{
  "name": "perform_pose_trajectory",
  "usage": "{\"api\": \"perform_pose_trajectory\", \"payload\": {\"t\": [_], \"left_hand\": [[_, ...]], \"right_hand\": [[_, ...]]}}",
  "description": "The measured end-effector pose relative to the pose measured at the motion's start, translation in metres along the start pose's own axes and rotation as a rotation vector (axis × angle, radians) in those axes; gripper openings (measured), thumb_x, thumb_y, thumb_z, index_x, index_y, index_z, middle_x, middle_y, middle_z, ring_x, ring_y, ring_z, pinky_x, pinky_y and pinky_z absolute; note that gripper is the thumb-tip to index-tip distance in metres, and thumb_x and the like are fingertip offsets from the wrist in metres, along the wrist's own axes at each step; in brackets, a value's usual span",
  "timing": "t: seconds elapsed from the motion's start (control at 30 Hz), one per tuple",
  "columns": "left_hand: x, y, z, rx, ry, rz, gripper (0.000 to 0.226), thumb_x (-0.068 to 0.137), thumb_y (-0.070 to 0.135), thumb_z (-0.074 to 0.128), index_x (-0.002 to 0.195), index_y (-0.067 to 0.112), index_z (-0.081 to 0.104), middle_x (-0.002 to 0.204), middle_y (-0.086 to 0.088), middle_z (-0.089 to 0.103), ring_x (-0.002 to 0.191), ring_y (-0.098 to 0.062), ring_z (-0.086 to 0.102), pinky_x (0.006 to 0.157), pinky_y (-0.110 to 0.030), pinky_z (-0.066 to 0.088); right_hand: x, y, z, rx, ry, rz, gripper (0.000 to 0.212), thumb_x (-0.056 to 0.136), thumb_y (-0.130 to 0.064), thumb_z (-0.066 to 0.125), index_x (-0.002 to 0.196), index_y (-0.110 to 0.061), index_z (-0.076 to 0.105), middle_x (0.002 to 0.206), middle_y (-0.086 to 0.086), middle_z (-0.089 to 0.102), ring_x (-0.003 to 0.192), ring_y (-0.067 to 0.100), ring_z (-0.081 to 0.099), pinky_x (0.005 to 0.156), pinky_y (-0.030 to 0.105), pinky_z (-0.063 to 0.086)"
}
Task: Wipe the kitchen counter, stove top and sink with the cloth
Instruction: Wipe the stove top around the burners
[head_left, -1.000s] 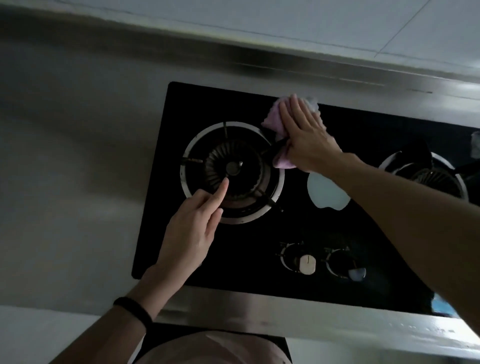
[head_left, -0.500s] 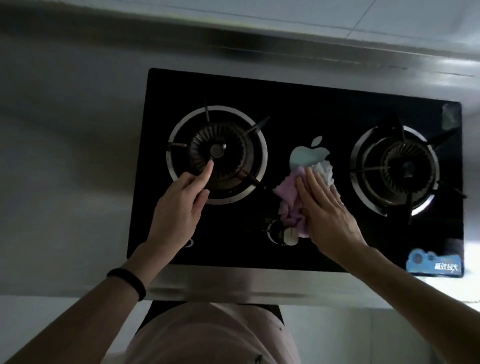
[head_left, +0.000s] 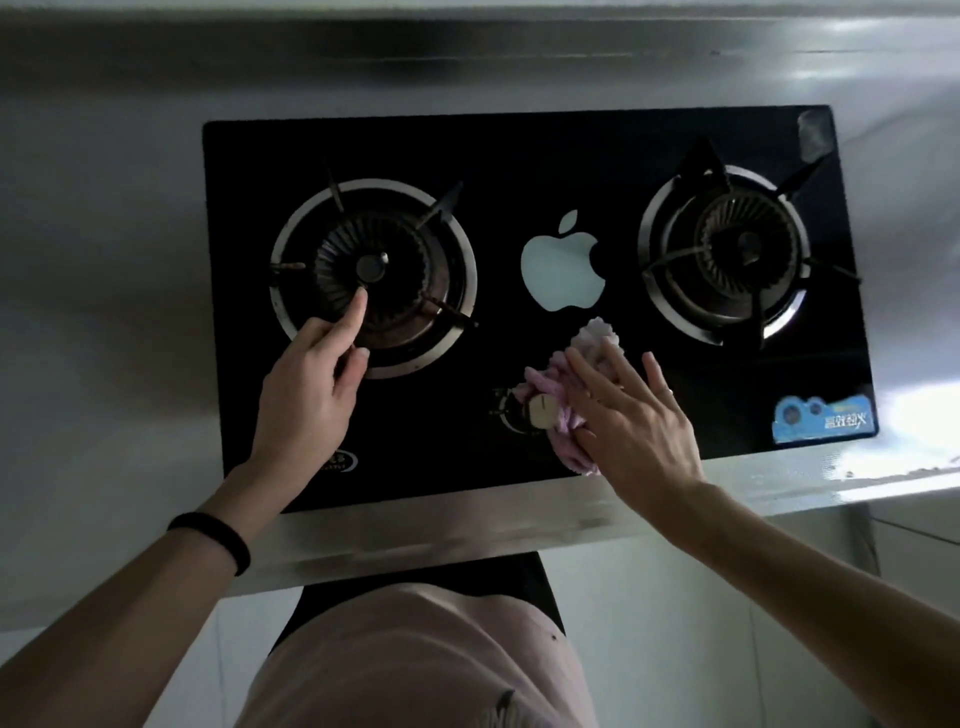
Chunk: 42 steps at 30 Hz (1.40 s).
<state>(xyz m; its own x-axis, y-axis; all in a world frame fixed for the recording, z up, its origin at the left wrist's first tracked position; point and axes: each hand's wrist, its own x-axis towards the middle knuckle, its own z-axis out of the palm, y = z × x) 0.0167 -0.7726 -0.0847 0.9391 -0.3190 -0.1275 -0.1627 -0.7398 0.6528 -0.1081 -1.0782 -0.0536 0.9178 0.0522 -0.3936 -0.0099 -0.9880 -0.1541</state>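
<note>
The right hand (head_left: 639, 421) is pressing flat, fingers straight, on the cloth (head_left: 550, 384), on the stove (head_left: 519, 156) at 6 o'clock from the logo (head_left: 563, 270), touching the knob (head_left: 540, 410). The left hand (head_left: 306, 395) is gripping nothing, forefinger touching the 9 o'clock burner (head_left: 395, 260).

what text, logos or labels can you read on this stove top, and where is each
No words can be read for sure.
Apple-shaped logo: white sign, no text, centre of the stove top.
Blue sticker, front right corner: white characters, too blurred to read.
Oval badge, front left corner, by the left hand: too small to read.
</note>
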Motion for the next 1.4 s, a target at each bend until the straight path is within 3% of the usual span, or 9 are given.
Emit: {"api": "perform_pose_trajectory", "payload": {"t": [0.1, 0.2, 0.3, 0.5, 0.73, 0.9, 1.03, 1.23, 1.4], "left_hand": [[0.000, 0.002, 0.001, 0.001, -0.010, -0.018, 0.060, 0.107, 0.016, 0.058, 0.162, 0.027, 0.039, 0.098, 0.002, 0.052, 0.070, -0.010, 0.054, 0.060, -0.013, 0.039], [0.001, 0.004, 0.000, 0.003, -0.017, -0.016, 0.059, 0.106, 0.015, 0.058, 0.162, 0.025, 0.040, 0.098, 0.001, 0.052, 0.067, -0.009, 0.052, 0.060, -0.013, 0.036], [0.001, 0.005, -0.002, -0.010, -0.020, -0.012, 0.059, 0.107, 0.014, 0.058, 0.162, 0.024, 0.039, 0.097, 0.000, 0.052, 0.066, -0.009, 0.050, 0.061, -0.014, 0.038], [0.000, 0.001, -0.001, -0.018, -0.010, 0.009, 0.060, 0.106, 0.014, 0.057, 0.162, 0.024, 0.039, 0.098, -0.002, 0.054, 0.067, -0.009, 0.049, 0.065, -0.028, 0.050], [0.003, -0.002, -0.006, -0.036, -0.047, 0.030, 0.058, 0.108, 0.020, 0.057, 0.162, 0.024, 0.039, 0.097, 0.002, 0.050, 0.071, -0.004, 0.053, 0.063, -0.012, 0.045], [0.007, -0.003, -0.012, -0.034, -0.090, 0.044, 0.061, 0.106, 0.020, 0.061, 0.163, 0.023, 0.038, 0.099, 0.000, 0.052, 0.070, -0.007, 0.052, 0.070, -0.027, 0.055], [0.007, -0.003, -0.016, -0.037, -0.115, 0.061, 0.063, 0.105, 0.017, 0.062, 0.163, 0.024, 0.038, 0.102, -0.004, 0.056, 0.071, -0.016, 0.058, 0.072, -0.040, 0.061], [0.009, -0.006, -0.015, -0.044, -0.112, 0.101, 0.062, 0.105, 0.015, 0.060, 0.163, 0.021, 0.038, 0.101, 0.000, 0.053, 0.071, -0.009, 0.054, 0.070, -0.025, 0.055], [0.011, -0.008, -0.015, -0.053, -0.109, 0.120, 0.062, 0.105, 0.015, 0.061, 0.162, 0.020, 0.039, 0.101, -0.001, 0.052, 0.073, -0.007, 0.050, 0.070, -0.004, 0.043]], "right_hand": [[-0.013, -0.012, 0.001, -0.052, 0.135, -0.026, 0.048, 0.100, -0.026, 0.049, 0.145, -0.014, 0.062, 0.152, 0.003, 0.058, 0.150, 0.041, 0.039, 0.123, 0.061, 0.030], [-0.028, -0.029, 0.012, -0.113, 0.262, 0.012, 0.035, 0.084, -0.013, 0.083, 0.119, -0.008, 0.078, 0.137, 0.012, 0.069, 0.138, 0.046, 0.052, 0.108, 0.066, 0.047], [-0.051, -0.060, 0.034, -0.091, 0.180, 0.091, 0.060, 0.069, -0.008, 0.094, 0.125, -0.007, 0.075, 0.146, 0.020, 0.060, 0.143, 0.044, 0.046, 0.113, 0.064, 0.042], [-0.056, -0.162, 0.075, 0.232, 0.221, 0.168, 0.076, 0.092, -0.019, 0.077, 0.159, -0.013, 0.041, 0.167, 0.013, 0.034, 0.156, 0.031, 0.030, 0.123, 0.053, 0.035], [0.008, -0.245, 0.093, 0.415, 0.182, 0.117, 0.063, 0.114, -0.044, 0.015, 0.167, -0.011, 0.008, 0.176, 0.006, -0.002, 0.162, 0.022, -0.008, 0.131, 0.047, 0.013], [-0.011, -0.201, 0.114, 0.278, 0.266, 0.234, 0.071, 0.110, -0.044, 0.038, 0.167, -0.013, 0.009, 0.176, 0.007, 0.002, 0.163, 0.024, -0.003, 0.132, 0.045, 0.001], [-0.035, -0.143, 0.119, 0.198, 0.282, 0.438, 0.070, 0.110, -0.043, 0.035, 0.166, -0.008, 0.011, 0.174, 0.015, 0.006, 0.162, 0.029, -0.001, 0.131, 0.053, 0.011], [-0.023, -0.193, 0.119, 0.360, 0.357, 0.726, 0.069, 0.110, -0.037, 0.029, 0.166, -0.004, 0.004, 0.175, 0.015, -0.004, 0.162, 0.029, -0.009, 0.132, 0.051, 0.006], [-0.014, -0.319, 0.139, 0.386, 0.334, 0.587, 0.075, 0.111, -0.037, 0.041, 0.165, -0.004, 0.003, 0.174, 0.017, -0.006, 0.162, 0.034, -0.004, 0.128, 0.051, 0.006]]}}
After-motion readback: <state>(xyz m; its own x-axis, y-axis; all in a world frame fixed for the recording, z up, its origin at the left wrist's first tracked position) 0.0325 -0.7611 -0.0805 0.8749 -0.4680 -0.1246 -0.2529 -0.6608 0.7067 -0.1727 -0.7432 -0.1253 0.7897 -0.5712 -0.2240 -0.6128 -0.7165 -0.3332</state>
